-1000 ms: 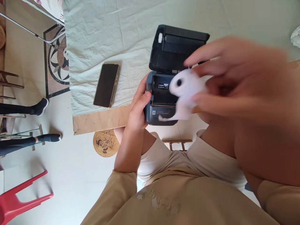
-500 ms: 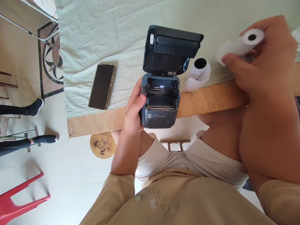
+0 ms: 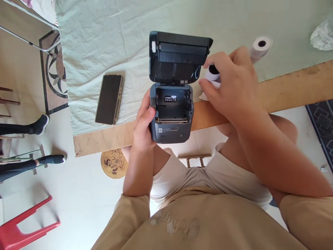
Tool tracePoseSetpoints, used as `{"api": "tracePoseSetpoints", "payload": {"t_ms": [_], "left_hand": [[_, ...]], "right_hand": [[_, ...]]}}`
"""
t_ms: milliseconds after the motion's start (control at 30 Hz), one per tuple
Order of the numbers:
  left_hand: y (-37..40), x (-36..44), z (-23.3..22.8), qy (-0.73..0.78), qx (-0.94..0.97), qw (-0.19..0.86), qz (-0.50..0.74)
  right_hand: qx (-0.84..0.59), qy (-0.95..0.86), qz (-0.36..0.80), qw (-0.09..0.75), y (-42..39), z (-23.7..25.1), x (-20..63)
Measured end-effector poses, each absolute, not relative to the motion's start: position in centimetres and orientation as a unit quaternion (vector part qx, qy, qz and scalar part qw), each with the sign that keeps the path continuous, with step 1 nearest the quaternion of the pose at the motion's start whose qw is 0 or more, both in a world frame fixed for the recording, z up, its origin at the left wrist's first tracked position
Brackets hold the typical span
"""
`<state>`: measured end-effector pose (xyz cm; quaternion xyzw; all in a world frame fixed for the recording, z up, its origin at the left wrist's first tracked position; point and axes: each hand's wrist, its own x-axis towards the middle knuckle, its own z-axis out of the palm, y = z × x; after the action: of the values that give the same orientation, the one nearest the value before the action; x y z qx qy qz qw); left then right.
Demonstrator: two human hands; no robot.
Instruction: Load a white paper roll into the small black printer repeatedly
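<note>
The right hand (image 3: 229,86) is curled over a small white paper roll with a dark core (image 3: 213,72), fingers closing on it, just beside the open lid of the dark grey portable printer (image 3: 171,114). The left hand (image 3: 143,126) grips the printer's left side at the desk (image 3: 286,92) edge. Judgement: keep the printer steadied, lift the roll squarely, loose end controlled, before lowering it into the empty bay. A second white roll (image 3: 260,45) lies well apart.

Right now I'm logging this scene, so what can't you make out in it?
Head view only:
- Paper roll under the right hand: mostly covered, grip unclear.
- Printer label: too small to read.
- White bag: cut by right edge.
- A person's legs: cut by left edge.
</note>
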<state>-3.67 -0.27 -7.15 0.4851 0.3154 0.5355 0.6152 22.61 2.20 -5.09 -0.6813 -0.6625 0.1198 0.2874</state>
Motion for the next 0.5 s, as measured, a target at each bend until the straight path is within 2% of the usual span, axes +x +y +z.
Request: {"api": "tracePoseSetpoints", "payload": {"t_ms": [100,200,300,400,500], "left_hand": [[-0.4,-3.6,-6.8,0.301,0.483,0.626,0.533],[-0.5,-3.6,-6.6,0.303,0.469,0.633,0.536],[-0.7,-3.6,-6.5,0.308,0.461,0.638,0.534],[-0.7,-3.5,-6.5,0.314,0.454,0.64,0.535],[-0.7,-3.5,-6.5,0.303,0.459,0.641,0.535]], "right_hand": [[-0.688,-0.643,0.161,0.294,1.9,-5.0,22.8],[-0.622,-0.643,0.194,0.401,1.3,-4.9,23.3],[-0.539,-0.565,0.379,0.497,1.5,-5.4,24.4],[-0.466,-0.461,0.575,0.489,1.8,-5.4,25.2],[-0.476,-0.424,0.555,0.534,0.9,-4.1,24.4]]}}
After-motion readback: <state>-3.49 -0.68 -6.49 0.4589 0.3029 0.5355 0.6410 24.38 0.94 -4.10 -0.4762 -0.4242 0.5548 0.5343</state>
